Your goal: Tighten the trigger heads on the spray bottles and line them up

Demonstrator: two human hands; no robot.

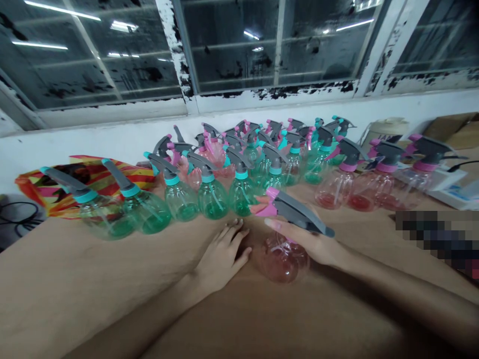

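Observation:
A clear pink spray bottle (286,262) with a grey and pink trigger head stands in front of me, a little tilted. Around its neck and trigger, my right hand (314,242) is closed, fingers reaching toward the pink trigger. My left hand (220,257) lies flat on the table just left of that bottle, fingers spread and holding nothing. Beyond it stands a row of green spray bottles (213,199) with turquoise collars. To the right are pink spray bottles (362,189) with a little reddish liquid inside.
More pink and green spray bottles (254,144) crowd the back by the wall. A colourful plastic bag (33,192) lies at the left. A white jug (387,129) and a cardboard box (454,129) are at the back right. Windows (277,45) rise behind the table (93,279).

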